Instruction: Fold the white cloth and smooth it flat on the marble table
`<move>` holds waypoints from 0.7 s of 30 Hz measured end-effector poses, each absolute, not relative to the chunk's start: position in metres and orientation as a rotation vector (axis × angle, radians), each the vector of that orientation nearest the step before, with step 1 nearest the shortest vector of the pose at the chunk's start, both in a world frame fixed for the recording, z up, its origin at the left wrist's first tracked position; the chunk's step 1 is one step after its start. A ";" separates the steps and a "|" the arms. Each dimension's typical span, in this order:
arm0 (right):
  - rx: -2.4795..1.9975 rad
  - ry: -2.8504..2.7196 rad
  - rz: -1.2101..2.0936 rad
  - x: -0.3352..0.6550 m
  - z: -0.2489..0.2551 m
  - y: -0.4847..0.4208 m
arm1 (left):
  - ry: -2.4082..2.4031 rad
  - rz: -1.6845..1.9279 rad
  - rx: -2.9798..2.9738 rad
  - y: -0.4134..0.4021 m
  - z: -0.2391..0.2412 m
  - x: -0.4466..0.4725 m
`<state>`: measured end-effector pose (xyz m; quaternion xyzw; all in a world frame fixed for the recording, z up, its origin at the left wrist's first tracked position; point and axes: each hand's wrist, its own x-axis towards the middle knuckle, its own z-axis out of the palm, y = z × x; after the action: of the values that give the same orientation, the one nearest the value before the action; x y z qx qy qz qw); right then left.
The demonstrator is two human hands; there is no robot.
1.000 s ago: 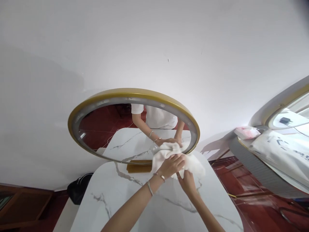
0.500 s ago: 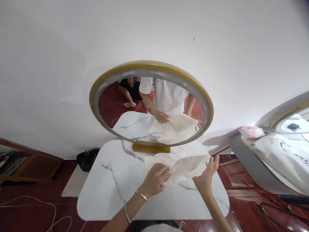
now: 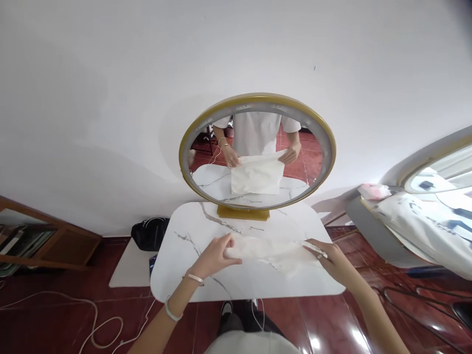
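A white cloth (image 3: 275, 251) hangs stretched out just above a white marble-patterned table (image 3: 191, 275). My left hand (image 3: 214, 256) pinches the cloth's left edge, with bracelets on that wrist. My right hand (image 3: 328, 259) grips the right edge. Behind the cloth stands a round gold-framed mirror (image 3: 257, 101) on a gold base (image 3: 242, 213). Its glass reflects both hands holding the cloth spread flat.
A white wall rises behind the mirror. A black bag (image 3: 150, 232) sits on the red floor left of the table, beside a wooden shelf (image 3: 47, 243). White cable (image 3: 92, 327) loops over the floor. At right stands another gold-rimmed mirror (image 3: 435, 169) with a pink packet (image 3: 373, 191).
The bunched cloth has come off the mirror glass and been pulled open between my two hands, which moved apart. The view has swung down and back from the mirror.
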<state>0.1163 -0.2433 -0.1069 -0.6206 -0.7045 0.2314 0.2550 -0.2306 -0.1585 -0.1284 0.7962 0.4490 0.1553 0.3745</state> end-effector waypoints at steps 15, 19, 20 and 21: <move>-1.668 -1.571 0.525 0.193 -0.098 -0.262 | 1.018 0.622 1.817 -0.153 -0.102 -0.195; -1.643 -1.576 0.560 0.224 -0.084 -0.240 | 1.184 0.623 1.985 -0.137 -0.084 -0.155; -1.641 -1.576 0.550 0.231 -0.079 -0.235 | 1.209 0.622 2.031 -0.134 -0.078 -0.146; -1.634 -1.574 0.528 0.238 -0.074 -0.231 | 1.227 0.627 2.071 -0.131 -0.071 -0.139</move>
<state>0.2383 -0.2312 -0.0740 -0.6445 -0.6207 0.2084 0.3948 -0.1390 -0.1311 -0.0713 0.7884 0.4671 0.2387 0.3214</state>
